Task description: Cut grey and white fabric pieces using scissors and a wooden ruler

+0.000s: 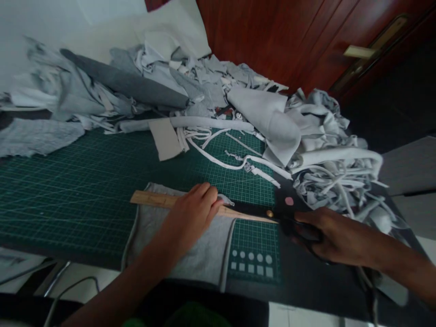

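A piece of grey fabric [200, 254] lies on the green cutting mat near the table's front edge. Across its upper part runs a wooden ruler [153, 199], pressed down by my left hand [195, 209], whose fingers are curled together over it. My right hand [335, 236] grips the black handles of a pair of scissors [277, 215]. Their dark blades point left along the ruler, at the fabric's top edge close to my left fingertips. A narrow fold of fabric sticks up above the blades. The fingers of my right hand are partly hidden by the handles and dim light.
The green cutting mat [85, 195] covers much of the dark table. Grey fabric scraps [211, 86] are heaped along the back, with more tangled strips [337, 181] at right. White cords [218, 159] and a beige piece [166, 138] lie mid-mat. Behind stands a brown door [272, 41].
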Demonstrator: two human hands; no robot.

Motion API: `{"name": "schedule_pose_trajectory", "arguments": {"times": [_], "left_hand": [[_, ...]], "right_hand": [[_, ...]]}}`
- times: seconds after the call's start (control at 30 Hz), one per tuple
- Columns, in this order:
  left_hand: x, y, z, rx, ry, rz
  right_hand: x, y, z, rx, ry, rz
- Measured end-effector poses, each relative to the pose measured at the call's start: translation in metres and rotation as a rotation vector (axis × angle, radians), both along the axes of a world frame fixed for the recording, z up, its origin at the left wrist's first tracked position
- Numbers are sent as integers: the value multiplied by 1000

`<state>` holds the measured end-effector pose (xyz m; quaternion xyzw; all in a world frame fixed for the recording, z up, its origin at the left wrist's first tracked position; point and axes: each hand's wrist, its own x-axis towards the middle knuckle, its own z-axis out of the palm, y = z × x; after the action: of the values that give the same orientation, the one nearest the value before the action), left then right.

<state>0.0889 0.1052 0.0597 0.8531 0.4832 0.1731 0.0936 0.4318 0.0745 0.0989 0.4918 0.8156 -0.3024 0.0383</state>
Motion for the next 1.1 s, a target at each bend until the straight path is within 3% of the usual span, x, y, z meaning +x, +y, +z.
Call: {"name": "schedule_pose_trajectory", "arguments": {"times": [0.17,0.63,0.87,1.1], "left_hand": [[3,6,-3,-14,3,13],[4,19,-3,43,162,-182],[1,22,-6,44,-22,-183],[2,24,-10,52,-46,-174]], "right_hand": [[-5,2,3,55,-56,48],[-9,6,6,56,58,111],[-14,2,8,115,40,102],[-16,1,7,101,34,91]]}}
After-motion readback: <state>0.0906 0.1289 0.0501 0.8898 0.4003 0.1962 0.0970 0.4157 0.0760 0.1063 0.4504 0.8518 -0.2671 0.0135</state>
